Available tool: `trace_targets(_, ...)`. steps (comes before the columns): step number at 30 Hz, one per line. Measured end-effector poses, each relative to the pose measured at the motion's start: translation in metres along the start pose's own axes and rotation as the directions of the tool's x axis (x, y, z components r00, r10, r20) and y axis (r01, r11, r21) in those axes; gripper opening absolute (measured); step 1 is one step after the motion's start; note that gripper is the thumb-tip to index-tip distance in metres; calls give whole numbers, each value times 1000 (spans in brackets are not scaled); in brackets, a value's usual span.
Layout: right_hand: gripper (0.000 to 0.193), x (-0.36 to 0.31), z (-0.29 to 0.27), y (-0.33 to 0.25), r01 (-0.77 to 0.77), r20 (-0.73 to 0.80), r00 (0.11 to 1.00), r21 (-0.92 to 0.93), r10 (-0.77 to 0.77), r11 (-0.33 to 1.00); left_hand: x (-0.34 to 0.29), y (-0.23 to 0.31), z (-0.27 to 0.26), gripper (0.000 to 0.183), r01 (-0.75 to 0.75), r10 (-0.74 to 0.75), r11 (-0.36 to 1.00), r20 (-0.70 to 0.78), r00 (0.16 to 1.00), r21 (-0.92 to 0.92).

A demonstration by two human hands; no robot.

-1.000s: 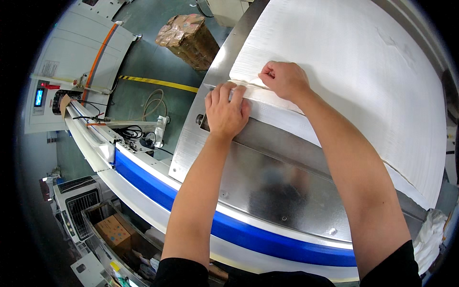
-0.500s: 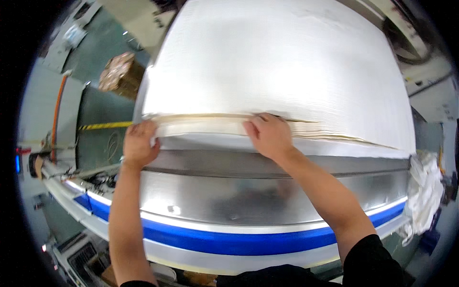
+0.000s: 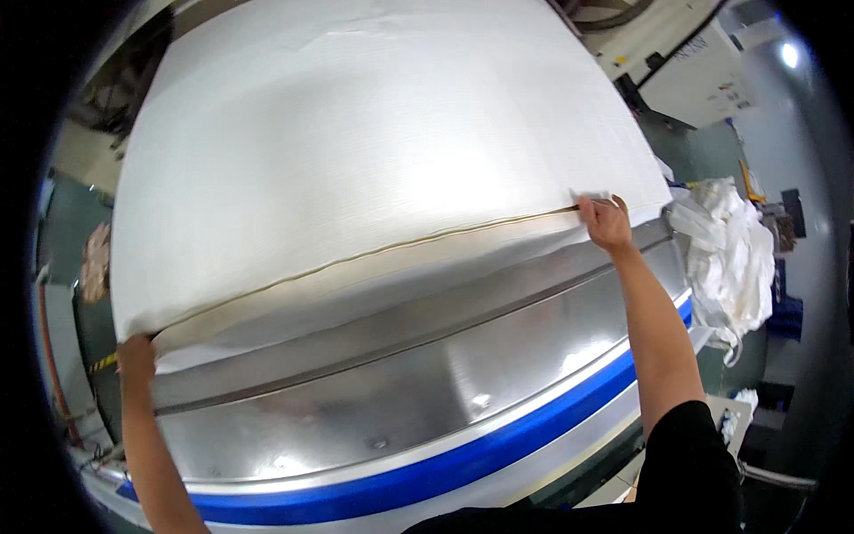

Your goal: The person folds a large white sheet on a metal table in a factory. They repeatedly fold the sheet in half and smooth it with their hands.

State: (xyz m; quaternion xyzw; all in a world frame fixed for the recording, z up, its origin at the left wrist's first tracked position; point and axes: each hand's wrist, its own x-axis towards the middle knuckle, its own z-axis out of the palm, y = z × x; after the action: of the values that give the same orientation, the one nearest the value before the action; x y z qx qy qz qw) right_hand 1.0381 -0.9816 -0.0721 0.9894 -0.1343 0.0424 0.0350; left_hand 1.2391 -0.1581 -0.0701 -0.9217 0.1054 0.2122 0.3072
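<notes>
Polished metal table (image 3: 356,392), in a workshop bay, carries the item under inspection: layered white sheeting (image 3: 356,160), lying from near the table's front edge back toward its far edge. Step in hand, as judged: handling of the sheeting's near edge — one hand by each front corner. Right hand (image 3: 609,224): fingers bent, apparently pinching the upper layer's edge. Left hand (image 3: 136,356): at the edge, dark and blurred; finger closure not determinable. Any further handling would, in judgement, call for even hold at both corners. Table's front edge: blue strip (image 3: 311,507). Beyond its right edge: bunched white cloth (image 3: 725,258). Writing: characters on a pale cabinet (image 3: 680,84) past the far right corner — not transcribed; sheeting shows no label or brand.
</notes>
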Motion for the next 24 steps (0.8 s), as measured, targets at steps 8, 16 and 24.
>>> trace_targets(8,44,13,17,165,74,231,973,-350,9,934,5,-46,58,21,190,-223,944,-95,970,-270)
trace_targets(16,36,40,-2,209,-207,448,826,-322,341,924,-1,-83,96,19,135,-136,991,-125,983,-21)
trace_targets(24,35,24,-8,235,-199,373,861,-376,345,905,-12,-33,35,28,281,-281,959,-9,960,-42)
